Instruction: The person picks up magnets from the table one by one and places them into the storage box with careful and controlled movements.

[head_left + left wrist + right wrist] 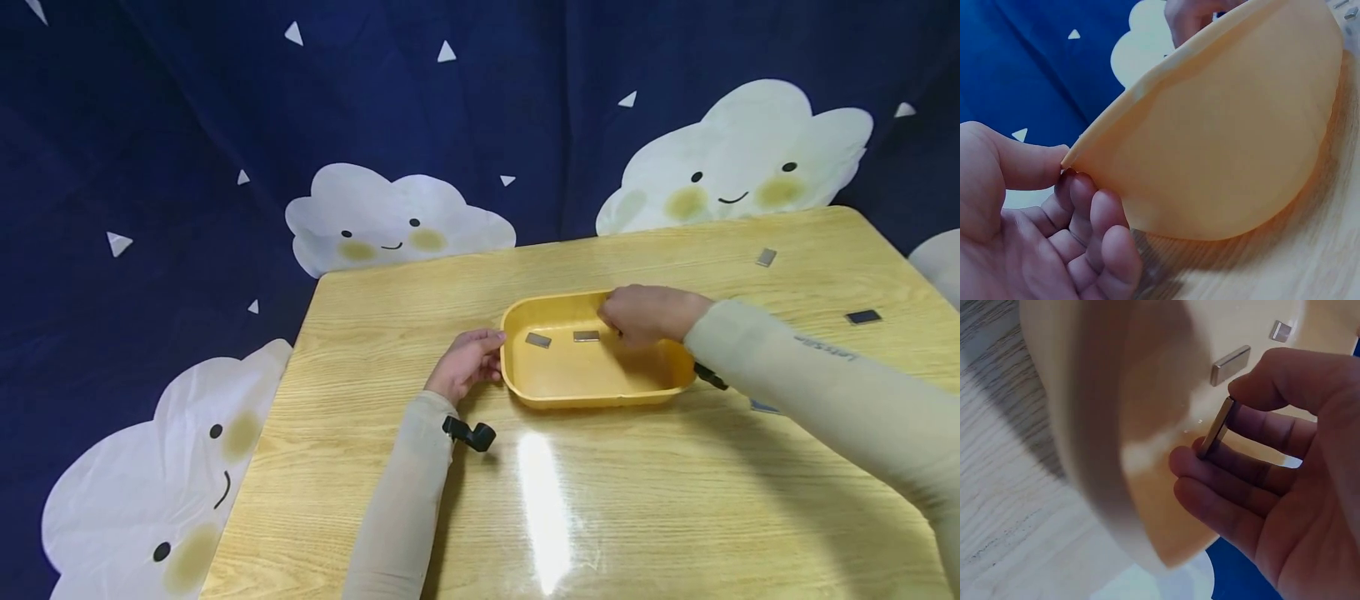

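A shallow yellow plastic tub (pixel 570 379) stands on the wooden table. My left hand (pixel 468 362) pinches its left rim between thumb and fingers; the left wrist view shows the tub's outer wall (pixel 1222 137) beside the curled fingers. Reaching over the tub's right side, my right hand (pixel 652 315) is down inside it. In the right wrist view, its thumb and fingers pinch a thin metal block (pixel 1217 428), which the head view hides. Two other small silvery blocks lie in the tub, one at the left (pixel 537 340) and one near the middle (pixel 586 336).
On the table (pixel 375 317) to the right lie a silvery block (pixel 766 257) near the back, a dark one (pixel 863 317), and a bluish piece (pixel 765 407) partly covered by the right sleeve. A dark blue curtain (pixel 450 108) with clouds hangs behind the table.
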### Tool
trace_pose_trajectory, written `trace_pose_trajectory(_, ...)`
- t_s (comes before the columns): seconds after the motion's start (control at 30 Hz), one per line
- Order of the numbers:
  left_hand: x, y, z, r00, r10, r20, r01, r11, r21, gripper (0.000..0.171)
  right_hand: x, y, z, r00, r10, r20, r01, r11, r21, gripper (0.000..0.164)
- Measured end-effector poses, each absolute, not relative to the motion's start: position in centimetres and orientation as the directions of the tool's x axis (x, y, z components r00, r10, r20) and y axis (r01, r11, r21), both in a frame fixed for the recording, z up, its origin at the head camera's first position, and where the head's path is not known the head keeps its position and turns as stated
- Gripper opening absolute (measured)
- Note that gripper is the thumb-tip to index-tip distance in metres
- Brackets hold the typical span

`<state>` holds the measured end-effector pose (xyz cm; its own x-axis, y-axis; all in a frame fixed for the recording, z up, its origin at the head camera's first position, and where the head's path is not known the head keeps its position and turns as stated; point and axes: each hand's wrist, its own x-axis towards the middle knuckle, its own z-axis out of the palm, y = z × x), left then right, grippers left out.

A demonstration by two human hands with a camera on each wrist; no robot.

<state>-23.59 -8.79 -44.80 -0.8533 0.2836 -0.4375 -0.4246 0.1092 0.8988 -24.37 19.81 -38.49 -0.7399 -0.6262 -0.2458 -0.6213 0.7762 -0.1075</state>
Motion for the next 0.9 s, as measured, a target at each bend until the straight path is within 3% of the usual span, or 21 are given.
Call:
trace_pose_trajectory(0.43, -23.69, -8.75, -44.81, -0.849, 0.313, -0.425, -0.406, 0.129, 0.905, 0.024, -24.52, 19.89, -39.25, -0.777, -0.534, -0.335, -0.563, 0.826, -0.009, 0.015)
trace_pose_trajectory(0.9, -23.58, -8.86, -44.74, -0.846, 0.329, -0.419, -0.393, 0.146, 0.908, 0.022, -24.97, 19.75, -38.64, -0.764, -0.496, -0.412, -0.529, 0.847, -0.039, 0.012)
